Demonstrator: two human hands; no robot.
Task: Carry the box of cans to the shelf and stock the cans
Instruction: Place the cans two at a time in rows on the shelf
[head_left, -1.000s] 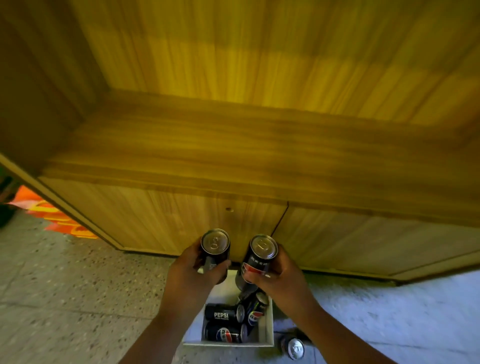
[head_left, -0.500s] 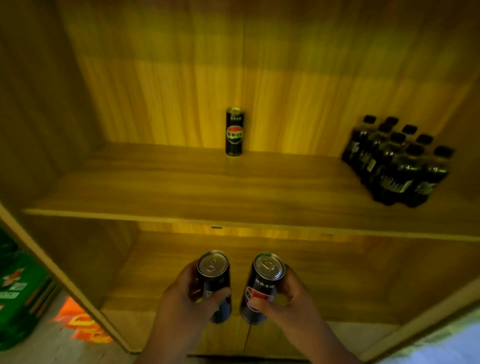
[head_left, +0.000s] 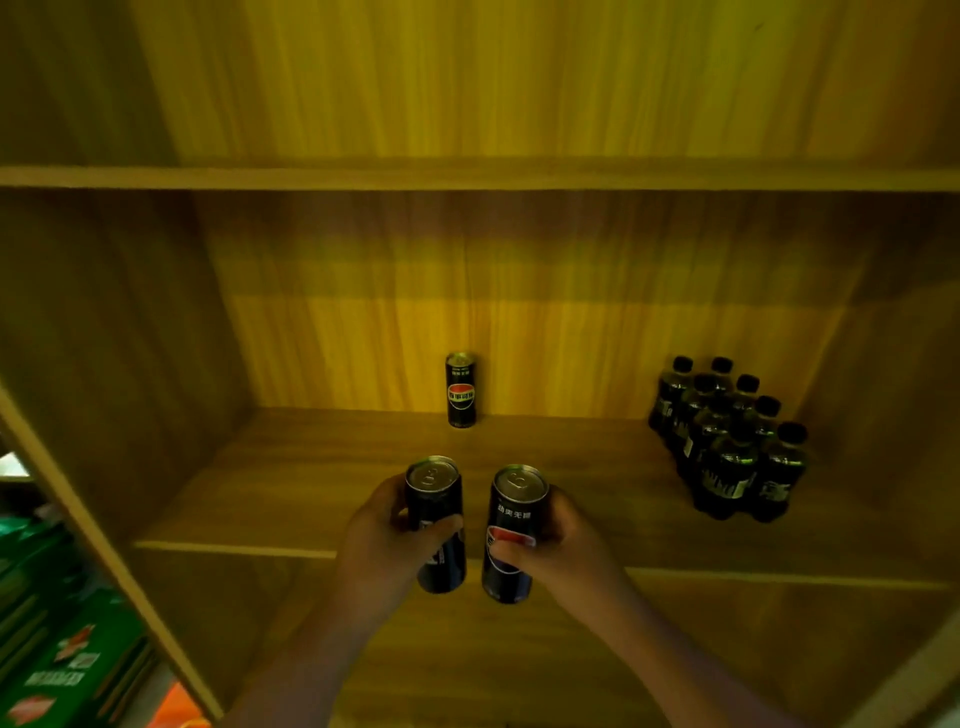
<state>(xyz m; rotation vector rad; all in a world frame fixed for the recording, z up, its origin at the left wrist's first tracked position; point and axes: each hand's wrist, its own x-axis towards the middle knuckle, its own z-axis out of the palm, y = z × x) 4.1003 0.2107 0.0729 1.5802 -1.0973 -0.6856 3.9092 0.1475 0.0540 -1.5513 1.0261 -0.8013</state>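
Observation:
I hold two slim black cola cans upright in front of a wooden shelf (head_left: 322, 483). My left hand (head_left: 382, 545) grips the left can (head_left: 435, 499); my right hand (head_left: 566, 556) grips the right can (head_left: 511, 519). Both cans hover at the shelf's front edge, side by side and a little apart. A third black can (head_left: 461, 389) stands upright alone at the back of the shelf, against the rear panel. The box of cans is out of view.
A shrink-wrapped pack of several dark bottles (head_left: 727, 441) sits on the right of the same shelf. Another shelf board (head_left: 467, 177) runs above. The cabinet's left side wall (head_left: 104, 364) is close, with green crates (head_left: 57, 649) beyond it on the floor.
My view has tilted up from the floor and the box to the shelves. Both hands have lifted their cans from above the box up to the middle shelf's front edge.

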